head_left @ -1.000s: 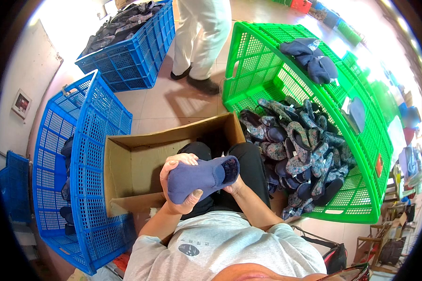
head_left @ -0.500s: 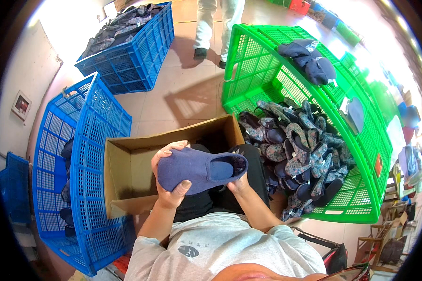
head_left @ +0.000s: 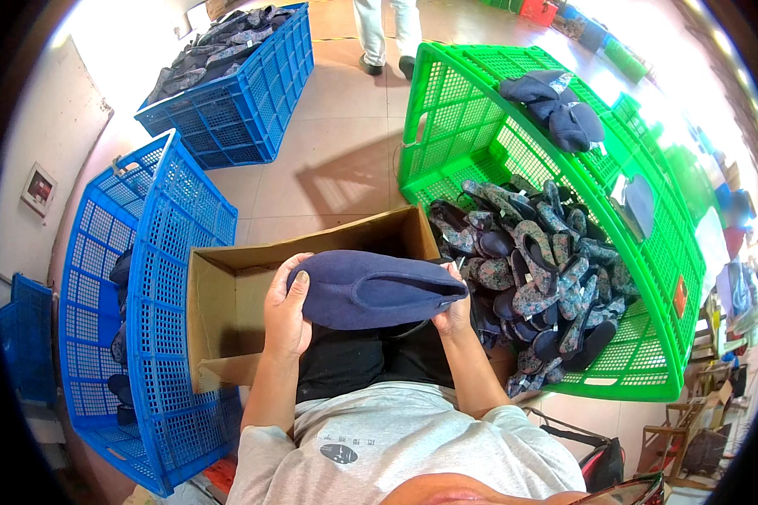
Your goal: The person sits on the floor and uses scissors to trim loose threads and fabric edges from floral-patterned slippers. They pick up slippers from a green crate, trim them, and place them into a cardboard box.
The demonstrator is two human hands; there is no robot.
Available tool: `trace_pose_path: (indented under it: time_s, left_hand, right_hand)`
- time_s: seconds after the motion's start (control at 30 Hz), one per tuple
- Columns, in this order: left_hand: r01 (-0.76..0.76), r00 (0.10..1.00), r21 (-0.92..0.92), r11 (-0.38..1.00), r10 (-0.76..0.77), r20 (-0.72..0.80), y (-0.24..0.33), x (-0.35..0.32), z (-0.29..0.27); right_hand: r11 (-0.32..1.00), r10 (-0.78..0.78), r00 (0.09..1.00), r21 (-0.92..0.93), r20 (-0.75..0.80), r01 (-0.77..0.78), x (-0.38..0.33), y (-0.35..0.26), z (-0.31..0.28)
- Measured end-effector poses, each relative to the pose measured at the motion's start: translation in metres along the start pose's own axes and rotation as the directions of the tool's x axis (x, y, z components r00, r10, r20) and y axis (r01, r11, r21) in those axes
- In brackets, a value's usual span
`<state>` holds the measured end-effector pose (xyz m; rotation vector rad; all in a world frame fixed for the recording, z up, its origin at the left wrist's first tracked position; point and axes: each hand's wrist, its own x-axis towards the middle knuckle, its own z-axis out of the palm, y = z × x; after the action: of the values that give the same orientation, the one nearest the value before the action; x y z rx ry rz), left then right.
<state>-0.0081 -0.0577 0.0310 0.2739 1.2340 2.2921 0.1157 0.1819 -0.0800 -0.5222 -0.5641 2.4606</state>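
Note:
A plain navy cloth slipper (head_left: 337, 296) lies stretched between my hands, above my lap. Its rounded toe points left, and the opening on the right side has narrowed to a slit. My left hand (head_left: 288, 305) grips the toe, thumb on top and fingers beneath. At the heel, my right hand (head_left: 453, 307) pinches the rim near the back. Under and behind the slipper stands an open cardboard box (head_left: 227, 290), its inside partly covered by the slipper and my arms.
On the right, a green crate (head_left: 598, 380) on its side holds a heap of patterned slippers (head_left: 535, 278); navy slippers (head_left: 556, 109) rest on top. To the left is a blue crate (head_left: 185, 337), with a filled blue crate (head_left: 227, 118) farther back. A person's legs (head_left: 387, 34) show beyond.
The slipper has tilted and been drawn longer, its opening now narrower. My right hand has shifted right and my left slightly left. The person's legs beyond have moved farther away.

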Motion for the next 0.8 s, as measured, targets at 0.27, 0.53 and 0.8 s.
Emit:
trace_pose_path:
  time_s: [0.27,0.53,0.8]
  left_hand:
    - [0.020,0.999,0.535,0.845,-0.040,0.025,-0.002,0.006,-0.009]
    - [0.312,0.894,0.508,0.803,-0.429,0.129,0.010,-0.007,-0.017]
    - [0.406,0.862,0.439,0.802,-0.496,0.109,0.000,-0.016,-0.017]
  right_hand:
    - [0.999,-0.034,0.998,0.004,-0.058,0.035,0.002,-0.009,-0.007]
    - [0.995,0.053,0.983,-0.077,-0.175,-0.067,0.012,-0.017,-0.022]
    - [0.989,0.108,0.993,-0.096,-0.047,-0.112,0.015,-0.021,-0.041]
